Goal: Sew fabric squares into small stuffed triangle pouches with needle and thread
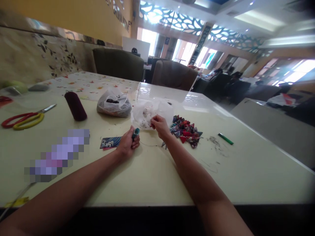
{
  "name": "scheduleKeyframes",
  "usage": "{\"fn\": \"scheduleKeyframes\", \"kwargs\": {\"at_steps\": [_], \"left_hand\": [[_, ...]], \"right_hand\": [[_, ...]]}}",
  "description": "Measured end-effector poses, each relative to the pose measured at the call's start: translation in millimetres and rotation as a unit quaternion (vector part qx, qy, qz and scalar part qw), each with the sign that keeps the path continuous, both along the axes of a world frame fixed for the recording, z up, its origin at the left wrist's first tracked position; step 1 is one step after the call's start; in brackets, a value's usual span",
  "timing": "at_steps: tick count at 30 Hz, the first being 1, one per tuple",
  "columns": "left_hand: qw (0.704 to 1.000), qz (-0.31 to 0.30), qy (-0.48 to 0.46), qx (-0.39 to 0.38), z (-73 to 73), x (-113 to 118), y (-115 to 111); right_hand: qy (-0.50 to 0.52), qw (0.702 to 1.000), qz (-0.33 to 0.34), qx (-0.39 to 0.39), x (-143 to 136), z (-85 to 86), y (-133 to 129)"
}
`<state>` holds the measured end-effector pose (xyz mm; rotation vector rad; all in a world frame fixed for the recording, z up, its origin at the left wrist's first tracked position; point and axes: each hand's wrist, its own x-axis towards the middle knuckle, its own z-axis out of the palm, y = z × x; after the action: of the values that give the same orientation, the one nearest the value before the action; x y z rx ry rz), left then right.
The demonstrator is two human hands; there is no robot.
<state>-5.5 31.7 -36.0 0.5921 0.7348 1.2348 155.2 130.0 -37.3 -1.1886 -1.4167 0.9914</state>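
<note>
My left hand is closed around a small teal fabric piece, whose rounded end shows above the fingers. Its wrist lies near a blue wave-patterned strip. Fingers pinched together, my right hand is at the front of a white plastic bag with white stuff in it; what the fingertips hold is too small to make out. A thin thread runs over the table between the hands. Right of my right wrist lies a pile of folded patterned fabric pieces.
On the pale table are scissors, a dark maroon thread cone, a tied plastic bag, a blurred purple item and a green pen-like object. Thread scraps lie at right. Chairs stand behind.
</note>
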Motion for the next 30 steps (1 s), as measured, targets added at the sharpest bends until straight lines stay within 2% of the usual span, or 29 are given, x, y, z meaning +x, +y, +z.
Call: {"fn": "scheduleKeyframes", "kwargs": {"at_steps": [4, 8, 13, 21, 27, 30], "left_hand": [[0.999, 0.000, 0.015, 0.032, 2.0, 0, -1], [0.997, -0.009, 0.032, 0.068, 3.8, -1, -2], [0.997, -0.023, 0.043, 0.053, 2.6, 4, 1], [0.999, -0.024, 0.025, 0.018, 5.2, 6, 0], [0.999, -0.025, 0.023, 0.028, 1.8, 7, -2], [0.999, -0.026, 0.025, 0.034, -1.0, 9, -2]], "right_hand": [[0.080, 0.996, 0.031, -0.017, 2, -2.5, -8], [0.119, 0.989, 0.078, -0.029, -1, 1.6, -17], [0.203, 0.968, 0.138, -0.057, -9, 5.3, -26], [0.289, 0.950, 0.089, -0.077, -2, 21.0, -32], [0.292, 0.945, 0.143, -0.042, -2, 27.6, -60], [0.265, 0.954, 0.140, -0.015, -7, 26.1, -72]]}}
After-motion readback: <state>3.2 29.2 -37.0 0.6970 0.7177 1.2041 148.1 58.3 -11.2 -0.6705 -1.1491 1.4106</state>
